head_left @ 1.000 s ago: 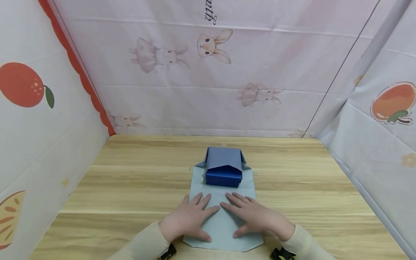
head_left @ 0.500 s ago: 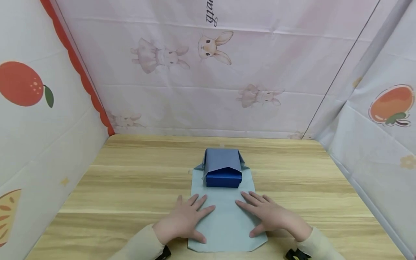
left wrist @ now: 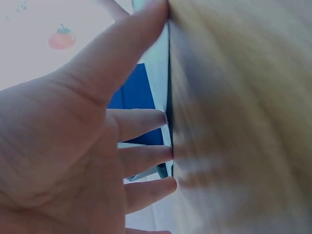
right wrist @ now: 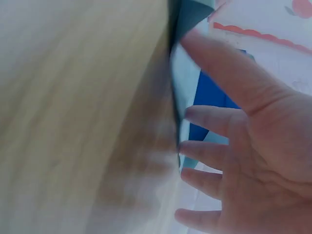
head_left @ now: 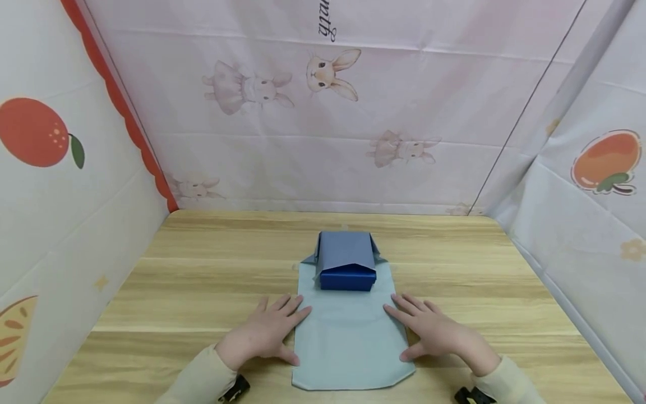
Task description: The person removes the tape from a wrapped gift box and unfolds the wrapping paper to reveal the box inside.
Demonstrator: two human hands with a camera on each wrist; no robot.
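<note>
A dark blue box (head_left: 348,280) lies toward the far end of a pale blue sheet of paper (head_left: 350,348). The sheet's far part is folded up over the box top, leaving the box's near side bare. My left hand (head_left: 262,331) is spread at the sheet's left edge, its thumb and fingertips touching that edge. On the opposite side my right hand (head_left: 434,331) is likewise spread, with fingertips and thumb at the right edge. Both wrist views show straight, parted fingers along the paper's border, the blue box (left wrist: 139,95) beyond them. Neither hand grips anything.
The wooden table (head_left: 202,292) extends around the sheet on both sides. A printed cloth (head_left: 303,168) hangs behind the table, with further cloth walls at left and right. Small bits of clear tape seem to lie near the box.
Both hands have slid outward over the paper, from its middle to its left and right edges. The near part of the sheet shifted slightly right, then stayed. The box has barely moved.
</note>
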